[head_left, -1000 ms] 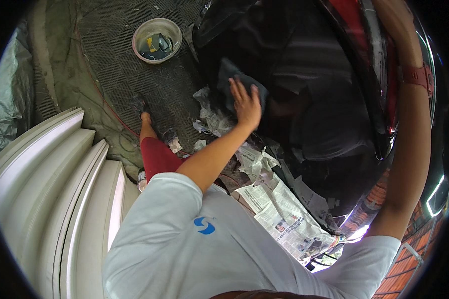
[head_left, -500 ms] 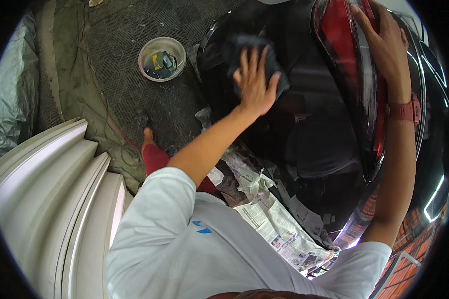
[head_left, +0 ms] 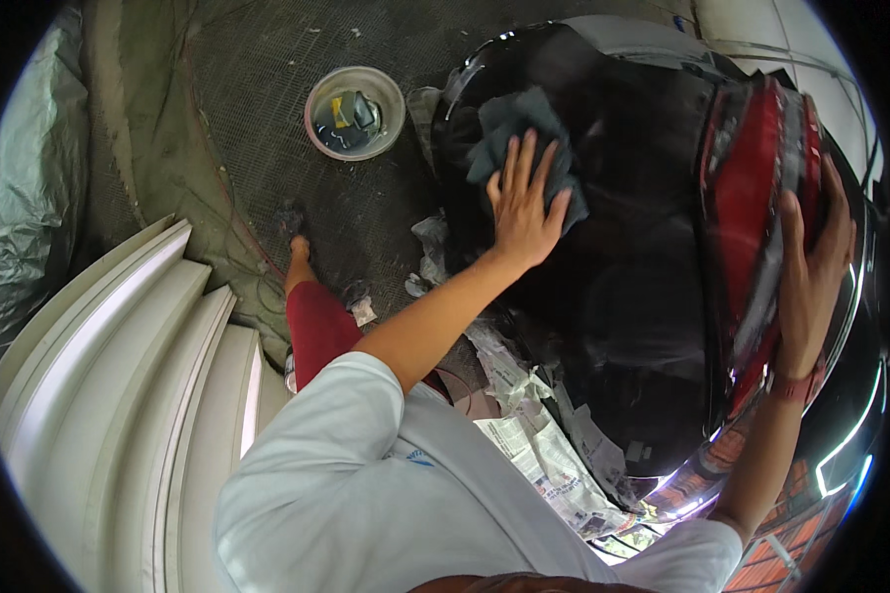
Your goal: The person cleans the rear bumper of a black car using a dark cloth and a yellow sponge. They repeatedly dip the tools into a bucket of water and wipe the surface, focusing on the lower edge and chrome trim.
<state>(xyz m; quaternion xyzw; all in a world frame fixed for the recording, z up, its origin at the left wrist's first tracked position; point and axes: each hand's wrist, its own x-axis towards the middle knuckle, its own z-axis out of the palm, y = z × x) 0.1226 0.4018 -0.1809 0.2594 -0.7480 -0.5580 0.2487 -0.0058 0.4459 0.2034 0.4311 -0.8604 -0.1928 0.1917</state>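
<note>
Here at twelve o'clock my left hand (head_left: pixel 527 212) sits open, fingers spread, on the grey cloth (head_left: pixel 516 114) over the black car panel (head_left: pixel 635 212), where even palm pressure should work best, while at two my right hand (head_left: pixel 814 259) rests open along the red tail light (head_left: pixel 749 193).

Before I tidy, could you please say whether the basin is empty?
Not empty: the basin holds a yellow piece and a grey piece.

Car workshop: black car body (head_left: pixel 633 247), newspaper (head_left: pixel 552 463) along its edge, basin (head_left: pixel 390 102)
</note>
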